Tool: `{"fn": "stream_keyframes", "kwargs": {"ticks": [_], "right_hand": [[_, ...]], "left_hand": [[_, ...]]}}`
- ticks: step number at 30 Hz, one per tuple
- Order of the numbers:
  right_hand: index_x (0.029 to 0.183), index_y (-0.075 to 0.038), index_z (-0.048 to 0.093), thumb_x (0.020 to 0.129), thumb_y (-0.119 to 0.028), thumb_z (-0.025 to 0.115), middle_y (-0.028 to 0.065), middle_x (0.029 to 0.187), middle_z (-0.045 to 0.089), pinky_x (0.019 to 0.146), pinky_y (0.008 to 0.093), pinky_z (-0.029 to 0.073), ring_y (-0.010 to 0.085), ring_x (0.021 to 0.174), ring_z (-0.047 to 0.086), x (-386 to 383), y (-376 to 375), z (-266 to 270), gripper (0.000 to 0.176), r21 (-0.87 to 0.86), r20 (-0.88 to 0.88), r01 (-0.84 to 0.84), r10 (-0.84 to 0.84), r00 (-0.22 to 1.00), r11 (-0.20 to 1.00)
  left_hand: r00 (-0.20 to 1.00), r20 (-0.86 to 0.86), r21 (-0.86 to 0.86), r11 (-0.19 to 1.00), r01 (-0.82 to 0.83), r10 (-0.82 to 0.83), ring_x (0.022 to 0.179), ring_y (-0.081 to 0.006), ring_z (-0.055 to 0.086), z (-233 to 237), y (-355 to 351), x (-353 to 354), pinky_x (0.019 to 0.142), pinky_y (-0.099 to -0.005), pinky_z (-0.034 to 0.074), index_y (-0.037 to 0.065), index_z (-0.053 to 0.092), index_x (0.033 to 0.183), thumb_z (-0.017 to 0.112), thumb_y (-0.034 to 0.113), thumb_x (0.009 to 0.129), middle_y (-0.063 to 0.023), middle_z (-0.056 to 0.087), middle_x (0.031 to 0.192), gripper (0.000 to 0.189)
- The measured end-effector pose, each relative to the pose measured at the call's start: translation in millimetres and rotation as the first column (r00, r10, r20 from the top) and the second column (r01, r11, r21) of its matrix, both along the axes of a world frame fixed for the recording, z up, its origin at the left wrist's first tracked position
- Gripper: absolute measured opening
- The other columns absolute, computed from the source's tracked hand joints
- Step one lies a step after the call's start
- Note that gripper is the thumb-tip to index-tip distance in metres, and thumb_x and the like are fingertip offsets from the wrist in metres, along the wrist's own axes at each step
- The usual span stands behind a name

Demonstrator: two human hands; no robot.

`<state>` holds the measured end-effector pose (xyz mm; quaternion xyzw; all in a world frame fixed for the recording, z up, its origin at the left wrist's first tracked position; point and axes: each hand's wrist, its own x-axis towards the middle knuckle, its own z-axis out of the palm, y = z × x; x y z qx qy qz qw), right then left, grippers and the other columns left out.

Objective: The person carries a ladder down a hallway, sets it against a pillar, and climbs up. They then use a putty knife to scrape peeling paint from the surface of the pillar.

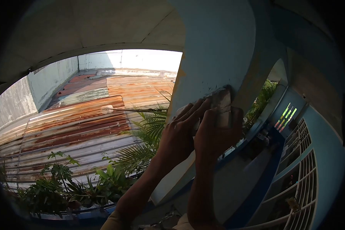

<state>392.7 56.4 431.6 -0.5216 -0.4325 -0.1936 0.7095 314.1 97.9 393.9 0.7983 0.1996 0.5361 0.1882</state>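
Observation:
Both my hands are raised against a pale blue pillar (pixel 218 50). My right hand (pixel 216 134) grips a flat grey-brown pad (pixel 221 101), like sandpaper or a scraper, pressed on the pillar's edge. My left hand (pixel 179 134) lies beside it, fingers stretched over the pad's left side and touching the pillar. The pad's lower part is hidden behind my fingers.
Beyond the opening lies a rusty corrugated metal roof (pixel 88 119). Green potted plants (pixel 73 184) and palm fronds (pixel 145 130) line the ledge below. A white grille (pixel 303 172) and a blue wall stand at the right, with more foliage (pixel 262 99) behind the pillar.

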Motion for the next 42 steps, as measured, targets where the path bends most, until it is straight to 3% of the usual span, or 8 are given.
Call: {"fn": "stream_keyframes", "kwargs": {"ticks": [15, 18, 24, 30, 31, 35, 40, 42], "right_hand": [[0.106, 0.003, 0.058, 0.086, -0.008, 0.066, 0.0201, 0.087, 0.069, 0.066, 0.0402, 0.057, 0.0307, 0.077, 0.074, 10, -6, -4, 0.024, 0.173, 0.104, 0.015, -0.034, 0.994, 0.985], [0.108, 0.004, 0.058, 0.086, -0.008, 0.066, 0.0202, 0.091, 0.069, 0.068, 0.0406, 0.059, 0.0327, 0.079, 0.075, 2, -3, 16, 0.026, 0.000, -0.002, -0.019, 0.019, 1.000, 1.000], [0.102, 0.004, 0.059, 0.086, -0.008, 0.065, 0.0193, 0.083, 0.069, 0.064, 0.0395, 0.057, 0.0313, 0.072, 0.074, 11, -4, -8, 0.021, 0.253, 0.086, -0.019, -0.003, 0.996, 0.967], [0.099, 0.003, 0.061, 0.084, -0.007, 0.065, 0.0152, 0.089, 0.069, 0.064, 0.0362, 0.057, 0.0219, 0.076, 0.070, 3, 5, 30, 0.018, 0.079, -0.028, -0.046, 0.049, 0.998, 0.996], [0.104, 0.004, 0.059, 0.089, -0.010, 0.071, 0.0225, 0.082, 0.070, 0.065, 0.0424, 0.058, 0.0379, 0.077, 0.076, 4, -2, 21, 0.024, 0.096, -0.002, -0.065, 0.065, 0.998, 0.993], [0.101, 0.004, 0.057, 0.088, -0.012, 0.070, 0.0208, 0.077, 0.069, 0.060, 0.0437, 0.058, 0.0386, 0.069, 0.074, 10, 1, 12, 0.024, 0.289, 0.164, -0.045, -0.003, 0.987, 0.956], [0.102, 0.007, 0.061, 0.085, -0.009, 0.065, 0.0195, 0.091, 0.070, 0.064, 0.0410, 0.056, 0.0258, 0.075, 0.071, 5, 13, 39, 0.023, 0.005, 0.026, -0.040, 0.040, 0.999, 0.999], [0.099, 0.005, 0.061, 0.085, -0.009, 0.066, 0.0181, 0.087, 0.070, 0.062, 0.0397, 0.056, 0.0248, 0.072, 0.070, 6, 4, 22, 0.022, 0.056, 0.008, -0.044, 0.043, 0.999, 0.997]], "left_hand": [[0.996, 0.013, 0.063, 0.994, -0.085, 0.085, 0.146, -0.0390, 0.043, -6, -12, 13, 0.116, -0.0509, 0.042, 0.020, 0.044, 0.156, 0.068, 0.015, 0.092, -0.0125, 0.047, 0.158, 0.069], [0.998, 0.056, 0.078, 0.997, -0.024, 0.020, 0.146, -0.0372, 0.043, 15, 1, 6, 0.116, -0.0517, 0.042, 0.020, 0.046, 0.156, 0.068, 0.015, 0.093, -0.0109, 0.046, 0.159, 0.067], [0.994, -0.006, 0.108, 0.988, -0.111, 0.112, 0.146, -0.0389, 0.042, -10, -11, 14, 0.117, -0.0473, 0.042, 0.018, 0.044, 0.157, 0.067, 0.008, 0.091, -0.0127, 0.047, 0.158, 0.071], [0.996, 0.091, 0.023, 1.000, 0.017, -0.019, 0.144, -0.0396, 0.045, 28, -2, 6, 0.116, -0.0490, 0.043, 0.017, 0.045, 0.156, 0.066, 0.009, 0.092, -0.0148, 0.049, 0.156, 0.068], [0.997, 0.050, 0.087, 0.994, -0.063, 0.059, 0.144, -0.0392, 0.045, 15, -3, 10, 0.116, -0.0490, 0.043, 0.018, 0.045, 0.156, 0.066, 0.009, 0.091, -0.0147, 0.048, 0.157, 0.068], [0.991, 0.043, 0.119, 0.984, -0.133, 0.128, 0.144, -0.0401, 0.045, 3, -11, 17, 0.114, -0.0485, 0.045, 0.018, 0.045, 0.156, 0.065, 0.007, 0.091, -0.0148, 0.049, 0.156, 0.069], [0.990, 0.116, -0.060, 0.994, 0.087, -0.080, 0.144, -0.0414, 0.044, 37, 5, 6, 0.113, -0.0501, 0.046, 0.018, 0.045, 0.156, 0.066, 0.009, 0.091, -0.0141, 0.050, 0.156, 0.068], [0.994, 0.104, 0.049, 0.998, -0.050, 0.044, 0.144, -0.0409, 0.045, 14, -2, 10, 0.113, -0.0501, 0.046, 0.018, 0.046, 0.155, 0.065, 0.008, 0.091, -0.0140, 0.050, 0.156, 0.068]]}}
